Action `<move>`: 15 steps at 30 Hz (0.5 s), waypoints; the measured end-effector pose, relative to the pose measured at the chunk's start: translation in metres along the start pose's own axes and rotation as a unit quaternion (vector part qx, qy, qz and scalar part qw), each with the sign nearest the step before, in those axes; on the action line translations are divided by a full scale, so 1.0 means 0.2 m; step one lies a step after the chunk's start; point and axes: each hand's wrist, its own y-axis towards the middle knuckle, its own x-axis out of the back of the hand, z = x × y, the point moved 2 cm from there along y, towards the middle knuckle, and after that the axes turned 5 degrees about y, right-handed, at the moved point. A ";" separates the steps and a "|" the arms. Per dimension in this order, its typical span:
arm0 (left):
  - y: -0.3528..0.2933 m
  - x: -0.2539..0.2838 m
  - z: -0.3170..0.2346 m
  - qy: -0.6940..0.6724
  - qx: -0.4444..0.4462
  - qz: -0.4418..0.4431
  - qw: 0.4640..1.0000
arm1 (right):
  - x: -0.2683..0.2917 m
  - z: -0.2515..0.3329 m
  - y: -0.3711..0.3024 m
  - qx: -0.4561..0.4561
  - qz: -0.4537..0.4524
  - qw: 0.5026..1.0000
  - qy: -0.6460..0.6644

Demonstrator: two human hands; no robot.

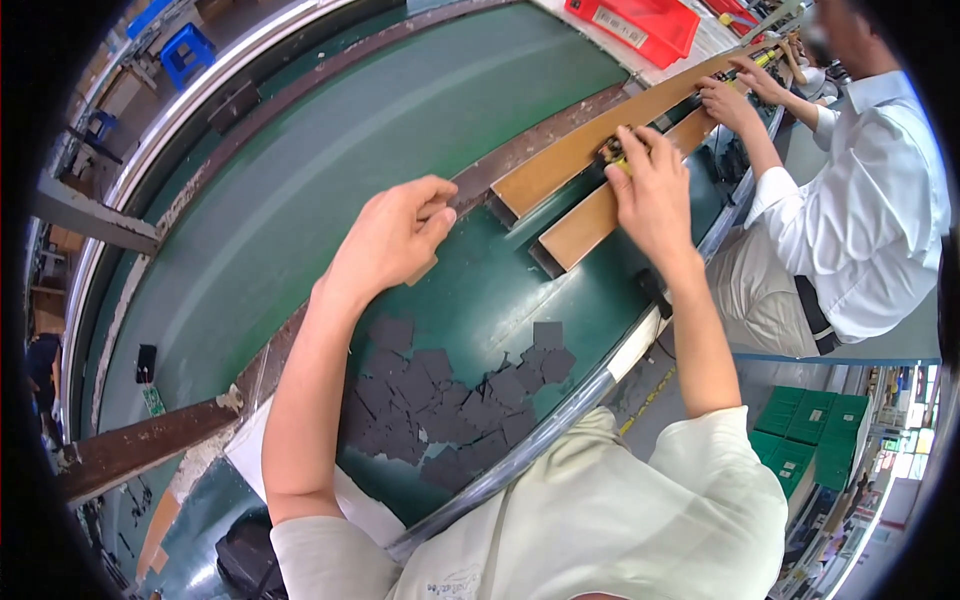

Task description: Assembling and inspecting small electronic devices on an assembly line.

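My left hand is held above the green work surface, its fingers curled and pressed together. A small tan edge shows below its palm; what the fingertips hold, if anything, is hidden. At the near end of two tan-topped rails, my right hand grips a small black-and-yellow part with thumb and fingers. That part sits at the slot between the rails, and my fingers cover some of it. Many thin dark grey square pads lie in a loose pile between my forearms.
To the right, a co-worker in a white shirt has both hands over the same rails. A red bin stands at the back. A conveyor belt runs on the left, carrying a black device with a green circuit board. Green boxes stand lower right.
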 end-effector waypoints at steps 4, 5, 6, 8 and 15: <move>0.00 0.00 0.01 0.014 -0.001 -0.002 1.000 | -0.04 -0.09 0.03 0.004 -0.012 1.000 0.016; -0.01 0.01 0.03 0.024 0.002 -0.009 1.000 | -0.02 -0.02 0.02 0.008 -0.007 1.000 0.024; 0.00 0.01 0.05 0.022 0.010 -0.010 1.000 | 0.04 0.09 -0.02 0.038 -0.014 0.994 0.099; 0.01 0.00 0.07 0.020 -0.025 -0.003 0.999 | 0.17 0.27 -0.15 0.101 0.060 0.963 0.242; 0.02 0.00 0.14 -0.002 -0.029 0.017 0.999 | 0.23 0.67 -0.55 0.187 0.345 0.855 0.340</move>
